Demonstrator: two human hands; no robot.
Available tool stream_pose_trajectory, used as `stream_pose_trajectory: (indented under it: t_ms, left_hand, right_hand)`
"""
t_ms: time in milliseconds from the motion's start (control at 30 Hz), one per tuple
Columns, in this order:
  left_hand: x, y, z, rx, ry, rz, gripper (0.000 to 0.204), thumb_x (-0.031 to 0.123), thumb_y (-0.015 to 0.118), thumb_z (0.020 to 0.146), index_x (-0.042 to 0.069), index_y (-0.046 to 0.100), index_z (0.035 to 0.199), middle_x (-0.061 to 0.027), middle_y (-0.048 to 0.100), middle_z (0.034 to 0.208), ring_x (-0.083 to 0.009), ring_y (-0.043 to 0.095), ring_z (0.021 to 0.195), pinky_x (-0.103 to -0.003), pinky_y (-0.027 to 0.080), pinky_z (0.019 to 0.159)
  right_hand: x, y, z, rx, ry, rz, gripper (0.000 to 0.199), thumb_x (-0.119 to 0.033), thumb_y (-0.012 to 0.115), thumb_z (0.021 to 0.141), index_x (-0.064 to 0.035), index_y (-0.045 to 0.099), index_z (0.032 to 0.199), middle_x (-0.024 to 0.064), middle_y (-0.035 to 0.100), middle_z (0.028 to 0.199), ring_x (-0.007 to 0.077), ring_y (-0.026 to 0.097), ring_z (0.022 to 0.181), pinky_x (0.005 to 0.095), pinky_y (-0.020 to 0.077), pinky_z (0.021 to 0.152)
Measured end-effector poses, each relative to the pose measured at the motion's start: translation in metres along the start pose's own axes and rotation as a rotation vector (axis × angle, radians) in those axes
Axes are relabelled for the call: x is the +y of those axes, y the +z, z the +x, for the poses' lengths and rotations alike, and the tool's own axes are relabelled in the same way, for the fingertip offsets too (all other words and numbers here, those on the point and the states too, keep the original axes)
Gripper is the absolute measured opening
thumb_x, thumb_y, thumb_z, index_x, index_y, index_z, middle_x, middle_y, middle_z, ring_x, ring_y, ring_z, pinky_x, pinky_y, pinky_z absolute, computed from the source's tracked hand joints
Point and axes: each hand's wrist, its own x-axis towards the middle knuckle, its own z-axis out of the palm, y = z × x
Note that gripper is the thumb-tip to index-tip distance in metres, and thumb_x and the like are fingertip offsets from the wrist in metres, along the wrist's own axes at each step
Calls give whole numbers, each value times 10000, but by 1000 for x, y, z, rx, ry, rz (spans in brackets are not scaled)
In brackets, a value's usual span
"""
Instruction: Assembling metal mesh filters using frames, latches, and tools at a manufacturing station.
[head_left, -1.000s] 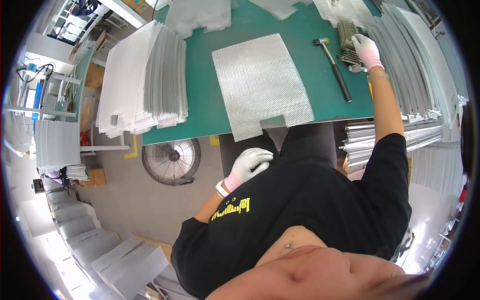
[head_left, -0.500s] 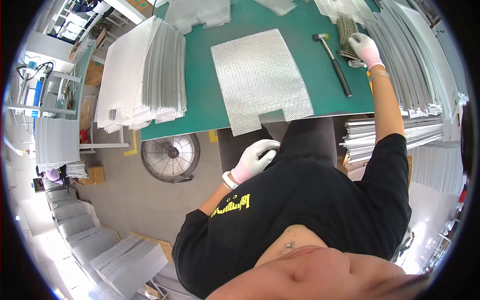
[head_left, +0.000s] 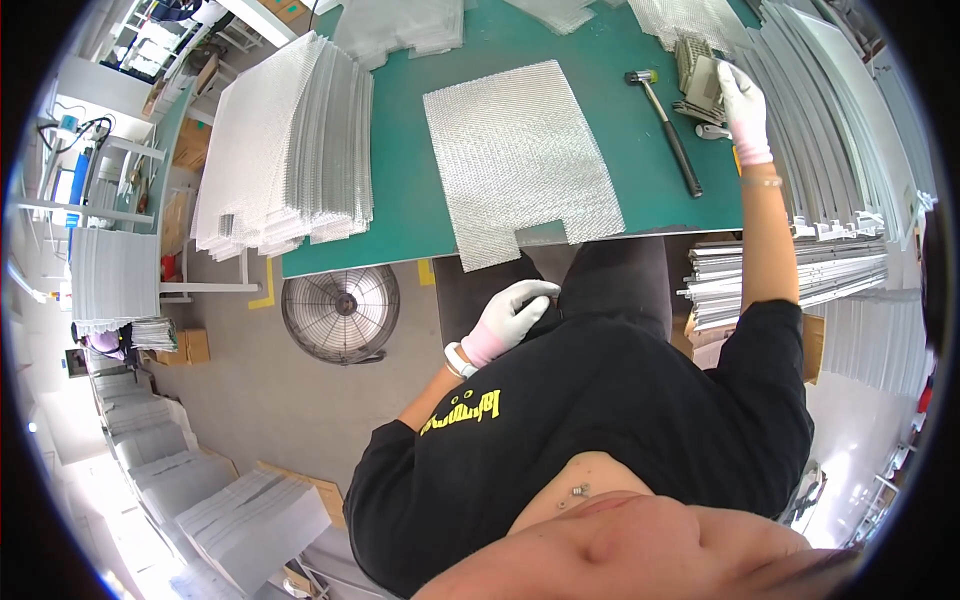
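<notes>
A silvery mesh sheet (head_left: 525, 150) with a notch in its near edge lies on the green table (head_left: 400, 130) in front of me. At the table's right, my right hand (head_left: 745, 115), in a white and pink glove, pinches the edge of a flat grey-beige piece (head_left: 708, 86) beside a small pile of similar pieces (head_left: 690, 55). My left hand (head_left: 512, 318), gloved the same way, rests in my lap with curled fingers; what they hold, if anything, is hidden. A hammer (head_left: 672, 140) with a black handle lies left of the right hand.
A tall stack of mesh sheets (head_left: 290, 150) stands at the table's left. Long pale strips (head_left: 815, 120) are stacked along the right, with metal bars (head_left: 730, 275) below. More mesh (head_left: 395, 25) lies at the far edge. A floor fan (head_left: 340, 315) stands below the table's left.
My right hand has drawn slightly back and right, its fingers now at the edge of a flat grey-beige piece tilted away from the pile. My left hand stays in my lap.
</notes>
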Motion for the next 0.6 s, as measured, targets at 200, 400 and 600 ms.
stream_pose_trajectory:
  t_ms: [200,400,600]
  left_hand:
    - [6,15,24,-188,16,-868,992,599,607,899,35,134,1563,-123,347,1545,-234,496,1271,-382,409,1066]
    - [4,14,12,-210,-65,-625,834,573,541,952,-5,297,1501,-108,400,1504,-197,422,1339,-340,320,1134]
    - [-39,19,-9,91,-158,-451,423,422,488,1029,26,501,1178,-39,563,1095,-94,511,1012,-277,427,939]
  right_hand:
    - [-166,46,-175,-794,-801,-721,196,-184,713,760,-85,690,928,83,596,729,253,608,657,384,486,589]
    - [-130,68,-260,-732,-846,359,360,-191,853,662,-82,558,839,31,557,830,211,551,669,359,438,577]
    - [-85,76,-318,-723,283,373,355,-108,752,799,-42,534,1072,20,535,900,126,513,763,295,479,727]
